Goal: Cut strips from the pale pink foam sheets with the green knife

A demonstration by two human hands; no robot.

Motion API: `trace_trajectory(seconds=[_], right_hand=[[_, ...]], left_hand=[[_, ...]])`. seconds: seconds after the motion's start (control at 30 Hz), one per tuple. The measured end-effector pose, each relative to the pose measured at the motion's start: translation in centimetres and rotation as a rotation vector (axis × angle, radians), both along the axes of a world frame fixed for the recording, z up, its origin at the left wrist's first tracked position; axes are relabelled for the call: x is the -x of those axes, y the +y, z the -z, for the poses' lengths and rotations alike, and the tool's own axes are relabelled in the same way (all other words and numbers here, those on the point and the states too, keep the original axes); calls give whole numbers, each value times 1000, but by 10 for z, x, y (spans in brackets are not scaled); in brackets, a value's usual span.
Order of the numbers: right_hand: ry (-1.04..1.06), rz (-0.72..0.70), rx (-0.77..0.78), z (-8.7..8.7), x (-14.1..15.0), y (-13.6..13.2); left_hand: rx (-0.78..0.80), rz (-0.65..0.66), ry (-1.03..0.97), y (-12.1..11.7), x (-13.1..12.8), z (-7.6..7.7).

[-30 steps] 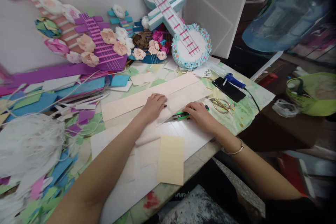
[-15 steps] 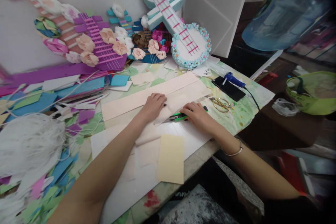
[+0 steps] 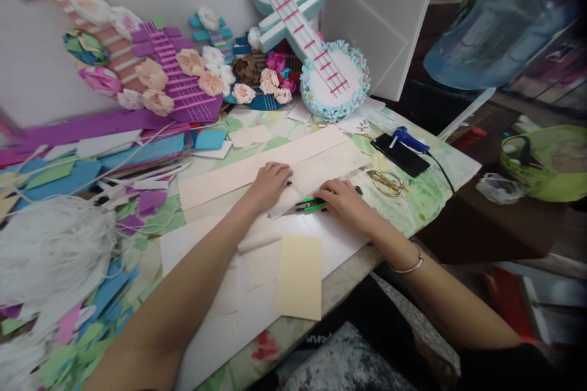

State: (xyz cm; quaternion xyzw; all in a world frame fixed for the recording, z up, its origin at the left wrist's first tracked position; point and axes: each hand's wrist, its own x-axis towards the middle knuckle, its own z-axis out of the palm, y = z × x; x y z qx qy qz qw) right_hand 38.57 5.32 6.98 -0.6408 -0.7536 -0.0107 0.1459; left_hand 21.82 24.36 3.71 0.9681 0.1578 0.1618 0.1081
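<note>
My left hand lies palm down on a long pale peach paper strip, fingers stretched out and close together, gripping nothing. To its right, my right hand is closed over a green and black utility knife. The knife's front points left, towards a thin cream sheet that curls up beside my left hand. Under these papers lies a white board. A pale yellow card rests on it, close to the table's front edge.
Gold-handled scissors, a black phone and a blue glue gun lie to the right. Paper guitars, including a round light blue one, stand at the back. White string and coloured scraps pile up on the left.
Both hands, the knife and the papers hold their places. The whole view has shifted only very slightly.
</note>
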Motion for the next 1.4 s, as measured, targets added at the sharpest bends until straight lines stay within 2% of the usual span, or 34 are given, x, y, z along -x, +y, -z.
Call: trace_trajectory(seconds=[0.23,0.53,0.73,0.9,1.17,1.4], right_hand=[[61,22,1,1,-7,-7],[26,-5,41,-3,1,6],[58,2,58,-2,-5,4],[74,18,47,0,-9,1],[55,11,50,2,2,3],[47,5,16,0,-5,-3]], left_hand=[[11,0,-8,0,0,0],[10,3,-10,2,-1,1],[12,3,-16,-1,0,-1],[27,-1,-19,0,0,0],[36,-14,-25,1,-1,3],[44,-21,-17,0,-1,1]])
